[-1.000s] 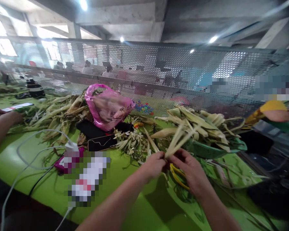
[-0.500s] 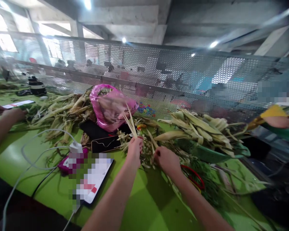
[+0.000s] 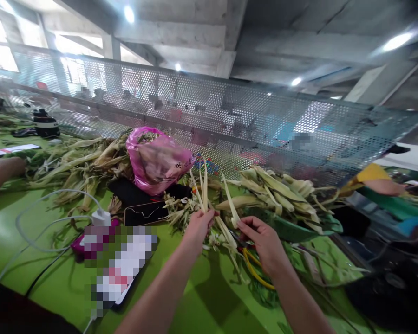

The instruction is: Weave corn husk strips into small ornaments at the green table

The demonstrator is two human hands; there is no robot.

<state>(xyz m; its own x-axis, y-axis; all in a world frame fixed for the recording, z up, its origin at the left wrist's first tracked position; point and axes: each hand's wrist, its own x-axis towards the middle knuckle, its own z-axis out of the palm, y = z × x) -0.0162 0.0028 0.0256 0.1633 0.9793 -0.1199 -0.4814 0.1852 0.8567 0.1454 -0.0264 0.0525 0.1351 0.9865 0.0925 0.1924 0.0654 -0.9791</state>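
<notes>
Pale strips of dried corn husk (image 3: 204, 188) stand upright in my left hand (image 3: 197, 229), pinched at their lower ends over the green table (image 3: 209, 297). My right hand (image 3: 264, 243) pinches a single corn husk strip (image 3: 231, 197) between thumb and fingertips, its tip pointing up and to the left. The two hands are a little apart. Beneath and between them lies a loose heap of husk scraps (image 3: 226, 236). Yellow-handled scissors or a similar looped tool (image 3: 256, 271) lie by my right hand, partly hidden by it.
A green basket heaped with husks (image 3: 299, 227) stands to the right, a pink plastic bag (image 3: 156, 162) behind. On the left are phones, a purple power bank (image 3: 94, 241) with white cables, and another person's hand (image 3: 7, 167). A perforated metal screen (image 3: 195, 106) runs along the back.
My right hand has come up from the scrap heap with a husk strip raised in it. My left hand still holds its strips. The whole view has shifted slightly.
</notes>
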